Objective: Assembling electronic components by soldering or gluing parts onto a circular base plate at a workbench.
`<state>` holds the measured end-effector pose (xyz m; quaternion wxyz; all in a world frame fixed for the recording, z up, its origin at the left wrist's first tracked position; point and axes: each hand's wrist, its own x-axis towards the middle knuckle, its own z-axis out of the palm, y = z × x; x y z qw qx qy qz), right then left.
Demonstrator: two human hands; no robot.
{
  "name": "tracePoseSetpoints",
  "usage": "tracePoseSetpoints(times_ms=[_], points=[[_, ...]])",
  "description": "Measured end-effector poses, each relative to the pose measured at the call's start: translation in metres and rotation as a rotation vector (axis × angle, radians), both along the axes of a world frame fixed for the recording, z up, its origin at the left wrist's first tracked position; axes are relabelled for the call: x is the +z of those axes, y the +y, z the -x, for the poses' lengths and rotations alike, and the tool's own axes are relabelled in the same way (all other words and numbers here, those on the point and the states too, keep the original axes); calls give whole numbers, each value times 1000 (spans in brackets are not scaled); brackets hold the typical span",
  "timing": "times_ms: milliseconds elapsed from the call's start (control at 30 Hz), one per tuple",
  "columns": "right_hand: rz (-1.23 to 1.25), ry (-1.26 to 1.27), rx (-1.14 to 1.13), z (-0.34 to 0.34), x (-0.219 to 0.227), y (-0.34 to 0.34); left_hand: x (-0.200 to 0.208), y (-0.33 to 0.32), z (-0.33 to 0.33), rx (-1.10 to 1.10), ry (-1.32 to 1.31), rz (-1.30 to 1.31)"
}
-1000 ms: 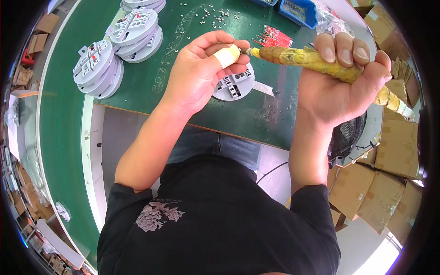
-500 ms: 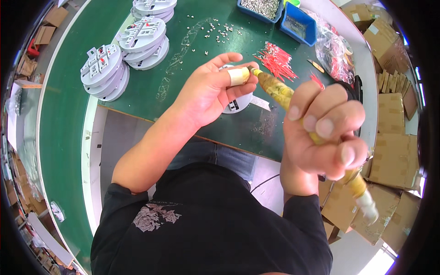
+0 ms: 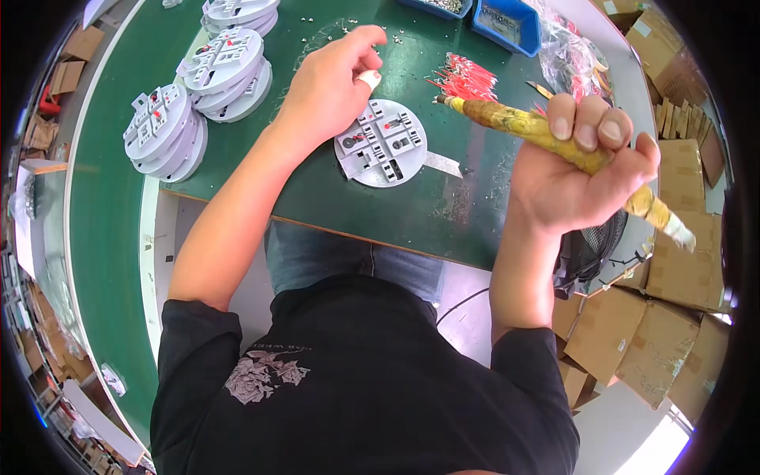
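Note:
My right hand [image 3: 582, 170] is closed round a slim stick-like tool [image 3: 514, 123] wrapped in stained yellow tape. Its dark tip points left, above the table, and its pale end sticks out past my hand to the right. My left hand [image 3: 332, 83] is raised over the far left edge of a round grey plastic plate [image 3: 412, 162]. Its index finger reaches forward, apart from the thumb, which has a pale wrap; nothing shows between them. Black and red small parts sit in the plate's moulded slots. Small loose metal pieces [image 3: 400, 37] lie beyond the left hand.
Stacks of similar grey plates [image 3: 226, 63] stand at the left on the green table [image 3: 317, 202]. Red-wired parts [image 3: 467, 77] lie in a pile, with blue bins [image 3: 507, 28] and a clear plastic bag [image 3: 562, 51] behind. Cardboard boxes [image 3: 657, 340] are stacked at the right.
My left hand has left the tool's tip and moved left and away from me, uncovering the plate. The right hand has swung the tool to a flatter angle, its rear end rising.

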<state>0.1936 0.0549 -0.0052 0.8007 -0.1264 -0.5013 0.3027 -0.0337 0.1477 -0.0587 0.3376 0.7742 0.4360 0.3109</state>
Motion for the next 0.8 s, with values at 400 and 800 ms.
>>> tracePoseSetpoints(times_ms=[400,800], points=[[57,203,131,-7,12,-9,43,-46,-15,-204,-414,487],[53,130,34,1,13,-7,21,-32,26,44,70,-44]])
